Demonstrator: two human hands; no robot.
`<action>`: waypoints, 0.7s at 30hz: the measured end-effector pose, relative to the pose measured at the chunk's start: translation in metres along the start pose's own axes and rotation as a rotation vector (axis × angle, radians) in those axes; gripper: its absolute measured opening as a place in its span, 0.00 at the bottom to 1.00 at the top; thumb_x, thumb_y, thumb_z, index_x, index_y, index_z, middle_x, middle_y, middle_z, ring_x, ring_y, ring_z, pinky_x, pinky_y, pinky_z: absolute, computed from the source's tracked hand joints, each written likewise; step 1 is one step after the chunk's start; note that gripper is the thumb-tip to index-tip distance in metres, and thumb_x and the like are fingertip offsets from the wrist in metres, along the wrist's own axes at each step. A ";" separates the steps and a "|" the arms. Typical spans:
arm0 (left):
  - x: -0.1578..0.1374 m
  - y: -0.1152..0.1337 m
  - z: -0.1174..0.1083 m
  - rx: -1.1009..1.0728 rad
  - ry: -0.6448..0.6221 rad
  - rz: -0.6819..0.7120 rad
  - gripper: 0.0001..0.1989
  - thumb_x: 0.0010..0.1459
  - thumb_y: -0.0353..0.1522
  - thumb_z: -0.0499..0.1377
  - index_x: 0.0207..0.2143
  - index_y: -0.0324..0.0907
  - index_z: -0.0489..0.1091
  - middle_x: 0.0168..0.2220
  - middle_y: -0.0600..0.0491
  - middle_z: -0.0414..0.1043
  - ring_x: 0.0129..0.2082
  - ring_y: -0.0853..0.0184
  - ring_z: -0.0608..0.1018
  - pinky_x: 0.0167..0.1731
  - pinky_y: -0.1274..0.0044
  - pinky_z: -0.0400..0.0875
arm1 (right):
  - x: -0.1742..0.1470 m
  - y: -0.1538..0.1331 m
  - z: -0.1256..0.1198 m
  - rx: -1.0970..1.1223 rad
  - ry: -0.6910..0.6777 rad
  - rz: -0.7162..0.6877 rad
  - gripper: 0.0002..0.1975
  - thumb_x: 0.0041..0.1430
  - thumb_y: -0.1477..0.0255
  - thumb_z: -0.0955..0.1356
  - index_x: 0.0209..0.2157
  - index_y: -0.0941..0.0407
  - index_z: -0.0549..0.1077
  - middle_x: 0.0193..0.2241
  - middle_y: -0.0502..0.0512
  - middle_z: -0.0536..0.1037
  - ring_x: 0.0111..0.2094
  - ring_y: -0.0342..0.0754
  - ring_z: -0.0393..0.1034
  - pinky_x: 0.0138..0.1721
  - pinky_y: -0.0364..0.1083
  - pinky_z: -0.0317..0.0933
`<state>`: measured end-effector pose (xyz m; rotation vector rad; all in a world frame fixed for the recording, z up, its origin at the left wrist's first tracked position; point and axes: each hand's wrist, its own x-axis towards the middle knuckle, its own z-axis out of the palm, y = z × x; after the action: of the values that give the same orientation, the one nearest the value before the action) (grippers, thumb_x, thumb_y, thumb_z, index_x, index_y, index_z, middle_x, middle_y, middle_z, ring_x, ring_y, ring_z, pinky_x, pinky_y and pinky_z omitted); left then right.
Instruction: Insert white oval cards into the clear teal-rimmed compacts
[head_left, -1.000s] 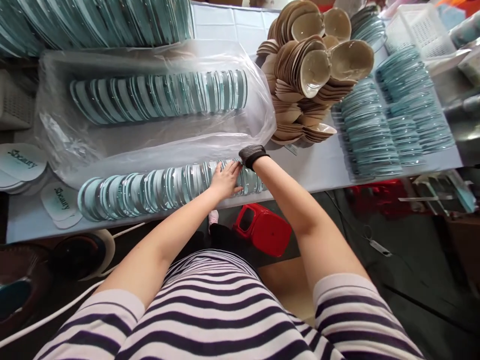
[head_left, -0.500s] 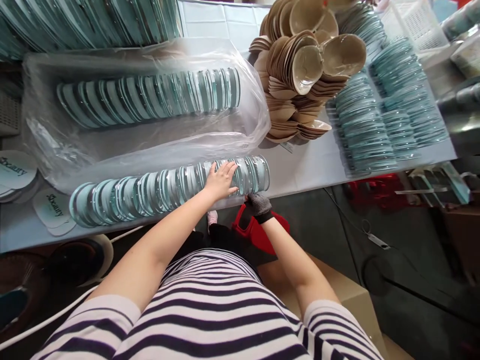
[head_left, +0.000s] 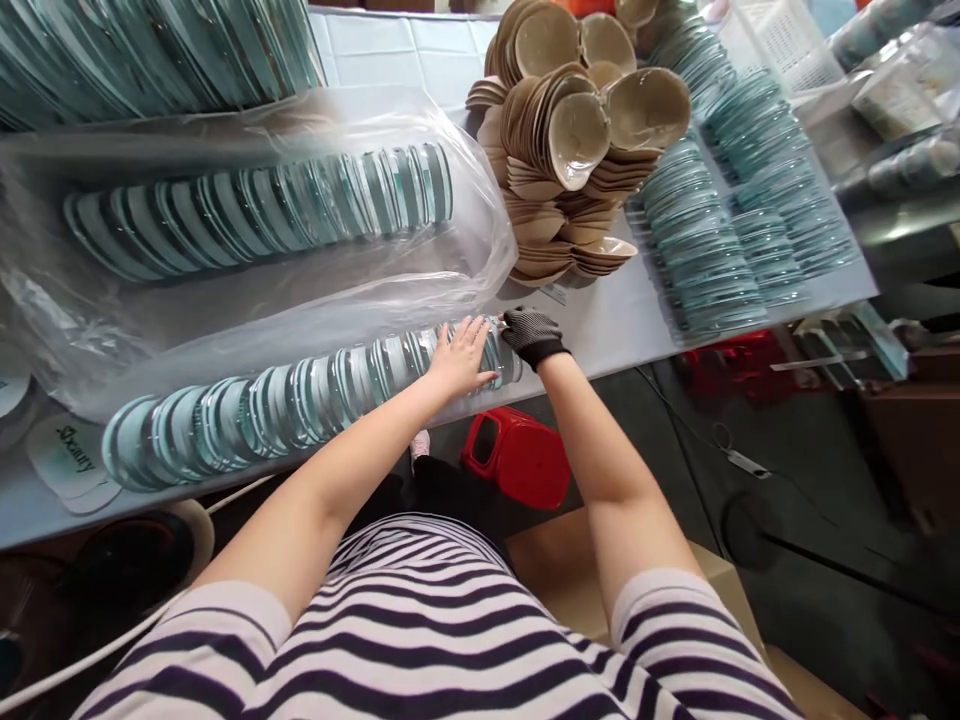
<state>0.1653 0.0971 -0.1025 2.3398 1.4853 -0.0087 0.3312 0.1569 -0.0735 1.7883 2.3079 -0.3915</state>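
front disc row [head_left: 300,400]: 1 | middle disc row [head_left: 262,210]: 1 | hands [head_left: 460,358] [head_left: 533,334]: 2

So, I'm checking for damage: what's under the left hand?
The left hand rests on the front row of glossy, teal-tinted pieces, which shows on both sides of it. The stretch right beneath it is covered; its condition can't be seen.

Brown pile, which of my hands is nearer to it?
Right. Your right hand is in front of the brown pile; your left hand, on the teal row, is farther left.
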 end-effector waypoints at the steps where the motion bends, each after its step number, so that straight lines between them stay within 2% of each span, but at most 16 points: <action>1: 0.005 0.002 0.002 0.007 -0.016 -0.001 0.45 0.59 0.51 0.53 0.70 0.37 0.44 0.71 0.41 0.44 0.70 0.51 0.46 0.66 0.54 0.36 | 0.020 -0.006 -0.011 -0.055 -0.109 -0.017 0.16 0.62 0.70 0.65 0.48 0.59 0.77 0.47 0.67 0.77 0.48 0.59 0.73 0.47 0.51 0.66; 4: 0.011 0.003 0.006 0.034 -0.039 -0.003 0.44 0.59 0.51 0.53 0.70 0.38 0.45 0.70 0.41 0.46 0.70 0.50 0.47 0.66 0.55 0.37 | 0.066 -0.032 -0.028 -0.225 -0.394 -0.073 0.19 0.58 0.72 0.68 0.50 0.64 0.76 0.47 0.71 0.77 0.48 0.62 0.73 0.46 0.54 0.67; 6: 0.010 0.001 0.008 0.045 -0.038 -0.012 0.45 0.58 0.52 0.52 0.70 0.37 0.46 0.70 0.40 0.46 0.70 0.50 0.48 0.65 0.55 0.37 | 0.080 -0.045 -0.031 -0.298 -0.496 -0.110 0.22 0.55 0.72 0.70 0.52 0.65 0.74 0.48 0.70 0.77 0.47 0.61 0.73 0.45 0.55 0.68; 7: 0.009 0.001 0.008 0.048 -0.038 -0.017 0.45 0.58 0.52 0.52 0.70 0.37 0.46 0.70 0.40 0.47 0.70 0.50 0.48 0.65 0.55 0.37 | 0.081 -0.048 -0.032 -0.319 -0.507 -0.140 0.22 0.55 0.73 0.70 0.52 0.65 0.74 0.48 0.70 0.77 0.48 0.61 0.73 0.45 0.55 0.68; 9: 0.009 -0.001 0.010 0.046 -0.037 -0.023 0.45 0.58 0.53 0.52 0.70 0.36 0.47 0.70 0.39 0.47 0.69 0.50 0.49 0.65 0.55 0.37 | 0.072 -0.044 -0.033 -0.324 -0.447 -0.213 0.19 0.55 0.75 0.70 0.49 0.64 0.76 0.45 0.70 0.78 0.48 0.61 0.73 0.46 0.54 0.67; 12: 0.010 -0.002 0.012 0.023 -0.034 -0.015 0.45 0.58 0.53 0.52 0.69 0.38 0.48 0.70 0.40 0.48 0.69 0.50 0.50 0.65 0.55 0.38 | 0.032 -0.022 -0.025 -0.230 -0.278 -0.272 0.13 0.58 0.75 0.66 0.44 0.61 0.78 0.41 0.68 0.79 0.45 0.58 0.74 0.44 0.51 0.65; 15: 0.011 -0.002 0.012 0.008 -0.026 -0.003 0.44 0.57 0.53 0.53 0.69 0.38 0.48 0.70 0.41 0.47 0.69 0.51 0.50 0.65 0.54 0.38 | -0.023 0.003 0.004 -0.091 -0.149 -0.169 0.13 0.62 0.71 0.63 0.41 0.59 0.77 0.41 0.64 0.79 0.42 0.53 0.75 0.41 0.45 0.63; 18: 0.010 0.000 0.012 0.012 -0.015 0.002 0.44 0.57 0.52 0.54 0.69 0.38 0.49 0.70 0.41 0.48 0.69 0.51 0.50 0.65 0.54 0.38 | -0.070 0.013 0.057 0.053 -0.078 -0.033 0.14 0.64 0.70 0.61 0.41 0.58 0.77 0.43 0.62 0.79 0.43 0.51 0.74 0.40 0.43 0.62; 21: 0.010 0.000 0.012 0.010 -0.007 -0.008 0.44 0.57 0.53 0.54 0.68 0.38 0.50 0.69 0.40 0.49 0.69 0.52 0.52 0.65 0.54 0.39 | -0.094 0.009 0.114 0.174 -0.036 0.131 0.13 0.64 0.70 0.62 0.44 0.56 0.76 0.46 0.61 0.78 0.45 0.51 0.74 0.42 0.43 0.62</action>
<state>0.1714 0.1021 -0.1153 2.3395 1.4941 -0.0256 0.3627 0.0353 -0.1531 1.9815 2.1770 -0.6138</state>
